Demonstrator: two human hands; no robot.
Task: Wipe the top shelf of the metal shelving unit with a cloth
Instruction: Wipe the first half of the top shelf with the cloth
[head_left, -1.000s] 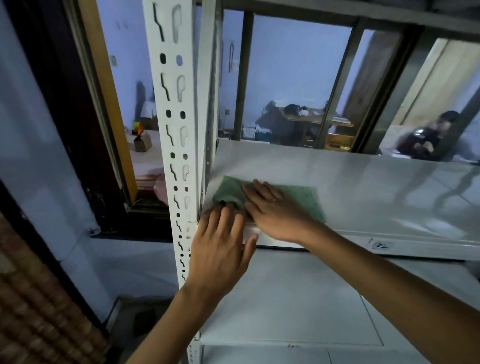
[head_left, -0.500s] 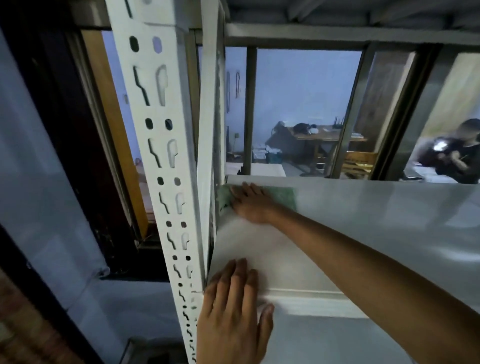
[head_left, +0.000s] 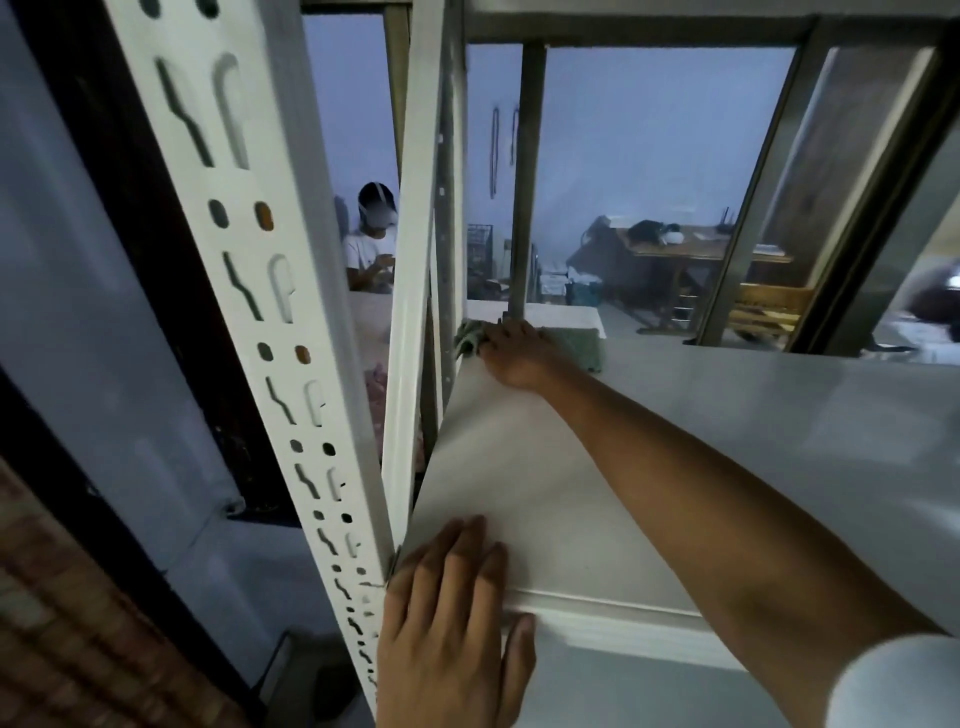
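White shelf (head_left: 571, 493), window (head_left: 649, 156) behind

Smooth painted-metal shelf (head_left: 675, 415), nubby green cloth (head_left: 576, 348)

Green cloth (head_left: 576, 347) at far-left back corner of top shelf (head_left: 727, 441).
Cloth lies flat on the shelf, bunched at its left end by the rear upright, partly covered. Shelf is a pale grey-white smooth metal panel, level, raised lip along the front edge, slotted white post (head_left: 270, 332) at front-left corner.
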